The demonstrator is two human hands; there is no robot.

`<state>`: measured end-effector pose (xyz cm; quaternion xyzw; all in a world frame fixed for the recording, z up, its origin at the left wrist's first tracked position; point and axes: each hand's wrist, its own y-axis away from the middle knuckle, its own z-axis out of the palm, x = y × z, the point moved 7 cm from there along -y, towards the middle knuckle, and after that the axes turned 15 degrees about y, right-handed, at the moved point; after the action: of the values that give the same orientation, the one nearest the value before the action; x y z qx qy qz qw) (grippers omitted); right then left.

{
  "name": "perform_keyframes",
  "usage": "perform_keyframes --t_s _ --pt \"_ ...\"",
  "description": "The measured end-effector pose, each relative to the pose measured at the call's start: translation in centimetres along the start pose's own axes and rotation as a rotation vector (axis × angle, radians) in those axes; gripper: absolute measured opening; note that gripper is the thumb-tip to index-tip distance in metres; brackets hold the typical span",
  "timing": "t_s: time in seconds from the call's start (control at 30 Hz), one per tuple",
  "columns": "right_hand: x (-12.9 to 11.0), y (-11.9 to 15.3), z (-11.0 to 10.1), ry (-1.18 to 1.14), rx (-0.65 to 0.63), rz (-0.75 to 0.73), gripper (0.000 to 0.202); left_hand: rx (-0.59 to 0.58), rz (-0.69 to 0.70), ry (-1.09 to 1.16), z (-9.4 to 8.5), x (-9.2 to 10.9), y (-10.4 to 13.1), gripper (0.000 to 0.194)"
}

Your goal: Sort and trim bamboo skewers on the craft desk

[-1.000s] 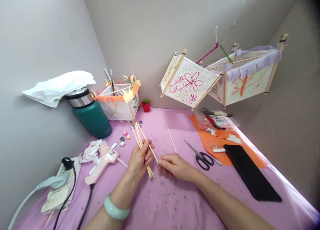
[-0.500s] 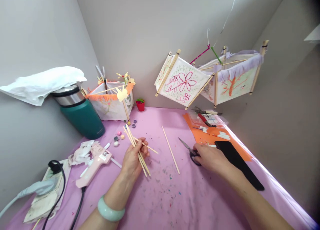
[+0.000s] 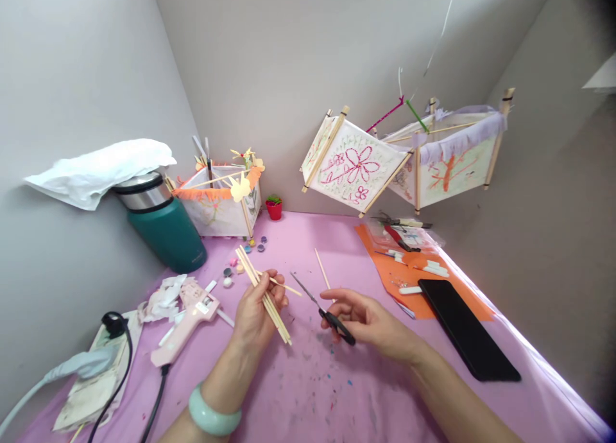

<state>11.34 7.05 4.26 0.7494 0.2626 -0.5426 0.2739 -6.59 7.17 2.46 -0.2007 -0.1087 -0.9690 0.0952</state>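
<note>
My left hand (image 3: pixel 260 307), with a pale green bangle (image 3: pixel 214 412) on its wrist, is closed around several thin wooden sticks (image 3: pixel 276 318). One shorter stick (image 3: pixel 287 287) crosses the others and points right. In my right hand (image 3: pixel 368 320) is a pair of black-handled scissors (image 3: pixel 334 322), raised off the table, its blades pointing up and left toward the sticks. The fingers are curled loosely at the handles, and the blades look closed. A single wooden stick (image 3: pixel 321 268) lies on the purple cloth between the hands, its near end hidden behind my right hand.
At left are a pink glue gun (image 3: pixel 190 324), crumpled tissue (image 3: pixel 164 300), a power strip (image 3: pixel 94 379) and a teal bottle (image 3: pixel 166 232). A fabric box (image 3: pixel 219 215), small paint pots (image 3: pixel 228 273), hanging fabric lanterns (image 3: pixel 359 164), orange sheet (image 3: pixel 457 295) and black phone (image 3: pixel 466 327) surround the work area.
My right hand has lifted the scissors from the cloth and brought them left, near the sticks. My left hand keeps its hold. The view has shifted slightly.
</note>
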Motion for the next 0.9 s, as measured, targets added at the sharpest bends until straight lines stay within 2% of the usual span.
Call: perform_keyframes --t_s 0.07,0.17,0.23,0.33,0.57,0.9 --pt "0.1 -0.2 0.4 0.112 0.088 -0.066 0.043 0.047 -0.029 0.024 -0.2 -0.1 0.0 0.011" --pt "-0.1 0.0 0.1 0.432 0.236 -0.21 0.046 0.103 -0.059 0.029 -0.3 -0.3 0.1 0.015" --pt "-0.4 0.3 0.0 0.621 0.28 -0.308 0.05 0.126 -0.071 0.027 -0.4 -0.4 0.2 0.016" --pt "-0.5 0.7 -0.1 0.783 0.317 -0.383 0.052 0.16 -0.089 0.032 -0.6 -0.7 0.3 0.017" --pt "-0.6 1.0 -0.2 0.975 0.42 -0.44 0.044 0.166 -0.117 0.031 -0.7 -1.0 0.2 0.02" --pt "-0.8 1.2 0.3 1.005 0.409 -0.472 0.043 0.147 -0.217 0.065 -0.9 -1.7 0.3 0.02"
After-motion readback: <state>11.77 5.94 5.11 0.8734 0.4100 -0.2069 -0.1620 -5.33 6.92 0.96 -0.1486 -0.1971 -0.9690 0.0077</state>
